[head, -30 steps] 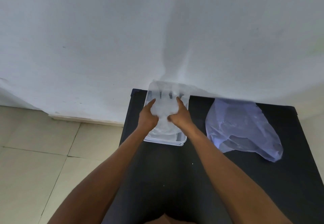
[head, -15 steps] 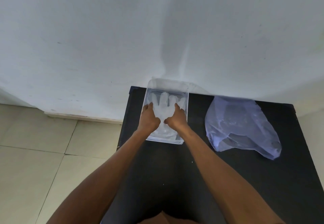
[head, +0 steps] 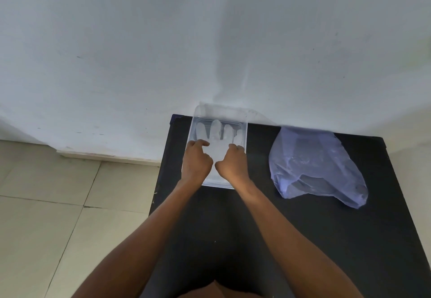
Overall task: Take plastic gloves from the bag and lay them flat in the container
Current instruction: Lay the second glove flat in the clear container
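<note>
A clear plastic container [head: 195,122] stands at the far left of the black table, against the wall. A translucent plastic glove [head: 218,134] lies spread flat inside it, fingers pointing to the wall. My left hand [head: 197,161] and my right hand [head: 232,163] rest side by side on the glove's palm part, fingers curled down onto it and pressing it. A pale blue plastic bag [head: 314,164] lies crumpled on the table to the right of the container, apart from both hands.
The black table [head: 233,227] stands against a white wall [head: 163,53]. Its left edge drops to a beige tiled floor [head: 58,204]. The container's far rim touches the wall.
The glove was bunched between my hands above the container a second ago. It now lies spread flat inside, and my hands have drawn slightly back toward me on it.
</note>
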